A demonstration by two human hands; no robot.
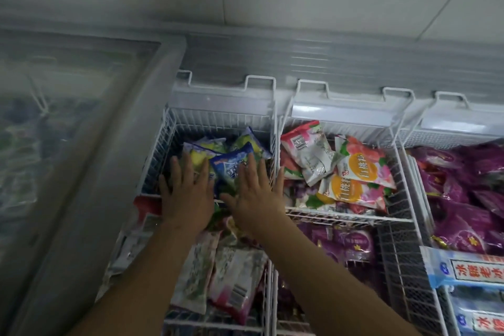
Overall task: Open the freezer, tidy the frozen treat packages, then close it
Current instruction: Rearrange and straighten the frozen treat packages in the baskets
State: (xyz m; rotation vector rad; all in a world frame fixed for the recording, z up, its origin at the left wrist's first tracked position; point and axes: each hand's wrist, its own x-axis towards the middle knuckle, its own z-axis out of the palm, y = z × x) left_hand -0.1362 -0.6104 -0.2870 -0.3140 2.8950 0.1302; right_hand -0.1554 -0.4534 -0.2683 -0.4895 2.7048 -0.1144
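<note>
Flat palms on the pile, and we're levelling this basket!

At the left of the frame the glass lid (81,144) sits off to the side, freezer open. In the centre our left hand (188,196) lies with fingers straight and spread on the blue-and-yellow packages (229,166) in the white wire basket (218,118). Just beside it our right hand (256,199) presses the same way, gripping nothing. Best, we judge, to push evenly and nudge the packs backward, not over the divider into the peach packages (360,169) at right.

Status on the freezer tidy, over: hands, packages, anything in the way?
Left hand and right hand flat, fingers straight, on the blue-and-yellow packages in the far basket. Lid slid open to the left. Nothing seen blocking.
</note>
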